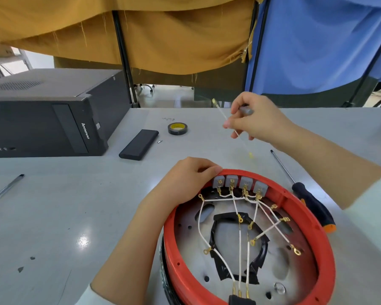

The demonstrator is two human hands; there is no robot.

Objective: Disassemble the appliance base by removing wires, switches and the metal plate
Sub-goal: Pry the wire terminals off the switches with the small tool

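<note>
Wire (233, 128) pinched in my right hand (254, 122) feels light and floppy; my left hand (185, 183) grips the stiff red base (326, 249) rim.

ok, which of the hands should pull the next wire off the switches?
Probably the right hand, once it drops the loose white wire it pinches above the table. The left hand grips the red base rim beside the grey switches, steadying it.
</note>
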